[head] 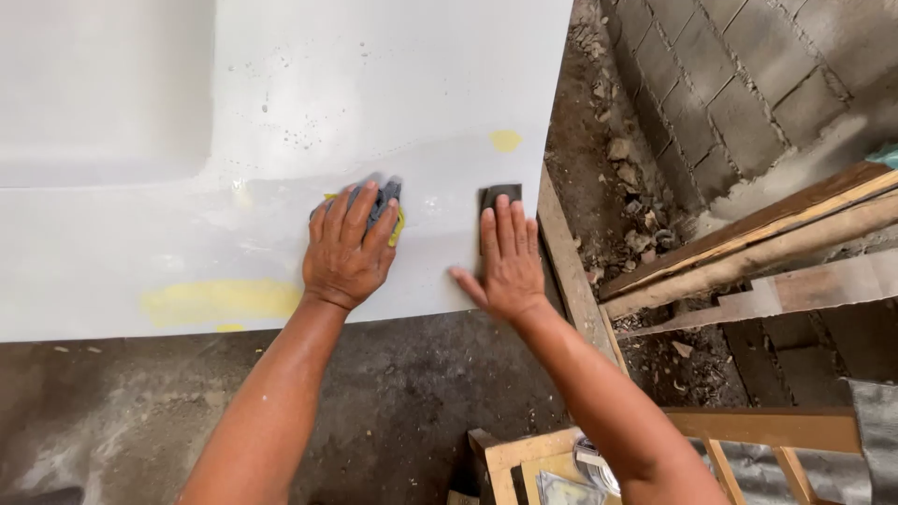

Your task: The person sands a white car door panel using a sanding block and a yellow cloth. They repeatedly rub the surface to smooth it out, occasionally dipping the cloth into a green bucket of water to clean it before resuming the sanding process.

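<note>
1. A yellow filler patch (220, 301) marks the white panel (112, 252) at the left.
2. The left hand (348, 252) presses flat on a grey sanding pad (379, 208), fingers curled over it, gripping it against the panel.
3. The right hand (505, 265) lies open, fingertips on a dark sanding block (499, 195) near the panel's right edge.
4. Wooden planks (748, 248) lean beside a block wall (748, 84).

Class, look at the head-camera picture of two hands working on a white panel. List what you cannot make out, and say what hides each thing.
1. Grey pad under the left hand: fingers cover most of it.
2. Dark block at the right hand: fingertips hide its lower part.
3. White panel: cut off by the top and left edges.
4. Wooden frame with its contents: cut off by the bottom edge and crossed by the right forearm.
</note>
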